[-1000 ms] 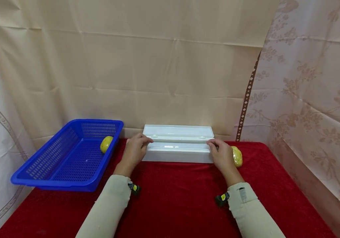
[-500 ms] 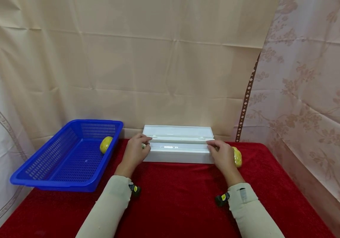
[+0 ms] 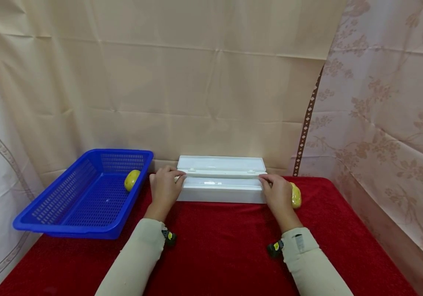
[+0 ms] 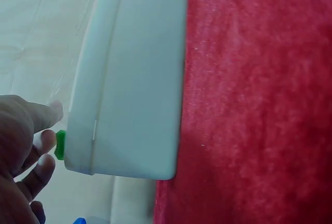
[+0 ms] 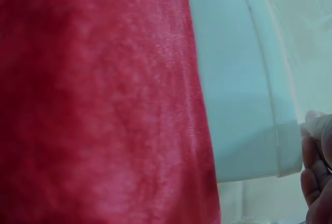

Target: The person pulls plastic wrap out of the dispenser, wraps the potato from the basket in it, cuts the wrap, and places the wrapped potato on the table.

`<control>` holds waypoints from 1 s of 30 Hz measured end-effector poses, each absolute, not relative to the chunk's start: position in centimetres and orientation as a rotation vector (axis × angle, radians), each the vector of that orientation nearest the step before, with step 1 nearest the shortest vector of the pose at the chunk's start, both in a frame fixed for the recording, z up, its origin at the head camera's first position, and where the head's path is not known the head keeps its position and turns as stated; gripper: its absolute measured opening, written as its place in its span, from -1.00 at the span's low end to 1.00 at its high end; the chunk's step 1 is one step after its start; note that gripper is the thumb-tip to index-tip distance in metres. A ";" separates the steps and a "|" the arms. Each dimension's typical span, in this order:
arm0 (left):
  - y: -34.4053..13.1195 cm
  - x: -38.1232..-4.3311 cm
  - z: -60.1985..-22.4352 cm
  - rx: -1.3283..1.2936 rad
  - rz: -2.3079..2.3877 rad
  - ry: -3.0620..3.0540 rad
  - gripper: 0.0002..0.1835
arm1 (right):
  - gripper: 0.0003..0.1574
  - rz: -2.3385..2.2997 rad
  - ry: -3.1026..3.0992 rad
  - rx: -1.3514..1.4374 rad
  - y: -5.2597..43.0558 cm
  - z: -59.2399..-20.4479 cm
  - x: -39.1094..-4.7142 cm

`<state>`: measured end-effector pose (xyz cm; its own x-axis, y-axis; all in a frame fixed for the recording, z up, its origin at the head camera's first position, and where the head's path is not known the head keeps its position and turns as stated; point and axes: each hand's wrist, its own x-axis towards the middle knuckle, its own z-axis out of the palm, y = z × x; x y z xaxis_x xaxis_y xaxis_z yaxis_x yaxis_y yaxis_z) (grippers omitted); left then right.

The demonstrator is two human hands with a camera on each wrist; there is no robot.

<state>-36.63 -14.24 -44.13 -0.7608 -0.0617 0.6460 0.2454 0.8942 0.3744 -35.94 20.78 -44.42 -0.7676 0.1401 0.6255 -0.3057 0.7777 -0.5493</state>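
A long white cling film dispenser (image 3: 221, 194) lies on the red cloth with its lid (image 3: 221, 163) raised at the back. At its left end is my left hand (image 3: 164, 189), its thumb and fingertips slightly apart. In the left wrist view those fingertips are beside a small green piece (image 4: 60, 145) at the dispenser's end. At the right end, my right hand (image 3: 278, 194) holds thumb and finger together, pinching what looks like the edge of clear film. The film itself is hard to make out; faint wrinkles show in the left wrist view.
A blue basket (image 3: 67, 228) stands at the left, holding a yellow fruit (image 3: 132, 180) against its right wall. A second yellow fruit (image 3: 296, 195), shiny as if wrapped, lies right of my right hand. A beige curtain (image 3: 211, 102) hangs behind the table.
The left thumb and fingers have parted and shifted slightly at the dispenser's left end. The right hand has barely moved; the dispenser, basket and fruits stay where they were.
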 end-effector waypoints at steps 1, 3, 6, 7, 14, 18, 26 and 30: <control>-14.3 -36.6 -44.0 -0.122 -0.581 -2.376 -0.88 | -0.86 0.847 -2.281 0.135 20.8 -44.3 -35.9; -14.3 -36.4 -43.6 -0.103 -0.585 -2.398 -0.87 | -0.87 0.817 -2.256 0.162 20.9 -44.3 -35.9; -14.4 -36.3 -43.1 -0.089 -0.603 -2.416 -0.86 | -0.88 0.794 -2.229 0.188 21.1 -44.0 -35.9; -14.5 -36.3 -43.0 -0.084 -0.608 -2.419 -0.85 | -0.88 0.788 -2.223 0.193 21.1 -43.9 -35.9; -14.8 -36.1 -42.3 -0.066 -0.636 -2.401 -0.82 | -0.91 0.788 -2.182 0.227 21.3 -43.1 -35.7; -15.0 -35.9 -41.9 -0.067 -0.650 -2.388 -0.80 | -0.91 0.785 -2.186 0.208 21.5 -42.6 -35.4; -15.2 -35.3 -40.8 -0.074 -0.663 -2.360 -0.79 | -0.88 0.707 -2.163 0.133 21.7 -41.5 -34.7; -15.2 -34.9 -40.3 -0.081 -0.675 -2.344 -0.78 | -0.89 0.709 -2.151 0.113 21.7 -41.1 -34.5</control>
<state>-34.91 -15.17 -40.28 -0.7619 -0.1221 0.6360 0.2348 0.8631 0.4471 -34.50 21.70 -41.06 -0.6376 0.1621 0.7531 -0.3173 0.8356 -0.4484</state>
